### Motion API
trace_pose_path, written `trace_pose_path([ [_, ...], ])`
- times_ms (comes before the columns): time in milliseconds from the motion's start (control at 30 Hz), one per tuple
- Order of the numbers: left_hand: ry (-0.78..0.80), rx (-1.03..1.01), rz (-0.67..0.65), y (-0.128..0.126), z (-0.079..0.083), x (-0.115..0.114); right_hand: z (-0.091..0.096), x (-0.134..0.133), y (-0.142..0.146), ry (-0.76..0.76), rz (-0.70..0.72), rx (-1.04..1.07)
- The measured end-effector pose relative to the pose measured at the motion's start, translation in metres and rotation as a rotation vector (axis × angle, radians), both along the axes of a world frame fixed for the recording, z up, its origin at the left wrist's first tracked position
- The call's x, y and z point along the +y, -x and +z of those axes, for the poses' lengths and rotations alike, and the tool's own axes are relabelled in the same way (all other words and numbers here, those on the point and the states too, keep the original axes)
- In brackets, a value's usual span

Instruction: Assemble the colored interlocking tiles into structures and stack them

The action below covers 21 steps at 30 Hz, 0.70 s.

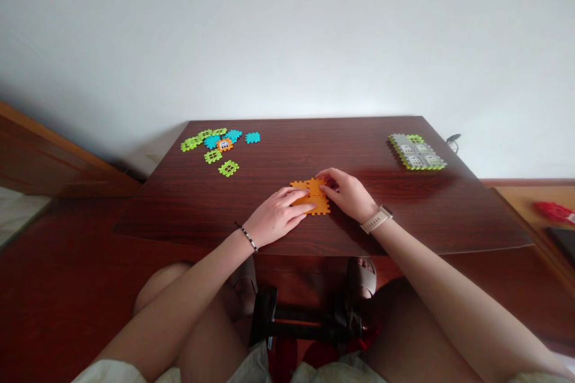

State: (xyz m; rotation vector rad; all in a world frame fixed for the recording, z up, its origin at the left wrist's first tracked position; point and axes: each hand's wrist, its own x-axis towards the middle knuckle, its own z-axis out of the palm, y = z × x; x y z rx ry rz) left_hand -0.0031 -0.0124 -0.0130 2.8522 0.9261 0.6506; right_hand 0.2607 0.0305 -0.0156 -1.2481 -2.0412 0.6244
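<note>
Orange interlocking puzzle tiles with toothed edges lie together as a roughly square panel near the middle of the table. My left hand rests over the panel's left part, its fingers stretched flat across the tiles and hiding some of them. At the upper right corner of the panel, my right hand has its thumb and fingers closed on the edge of an orange tile. Whether that tile's teeth are fully interlocked with the others, I cannot tell.
Loose green window tiles, blue tiles and an orange window tile lie at the table's back left. A joined grey and green panel sits at the back right. Behind the dark wooden table stands a white wall.
</note>
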Motion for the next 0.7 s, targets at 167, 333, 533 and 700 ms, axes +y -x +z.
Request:
trace_pose_path([
  [167,-0.006,0.000,0.002,-0.0001,-0.0002,-0.0001,0.0017,0.0018,0.0007,0.020,0.002,0.015],
  [333,0.000,-0.004,0.005,0.0002,-0.0006,-0.0002,-0.0019,0.0016,0.0012,0.045,0.004,0.050],
  [533,0.001,0.003,0.001,-0.0003,0.0001,-0.0003,-0.0046,-0.0004,0.0022,-0.056,0.016,-0.009],
  [700,-0.004,0.001,0.002,-0.0002,0.0010,-0.0010,-0.0037,-0.0002,0.0020,-0.084,0.030,-0.041],
])
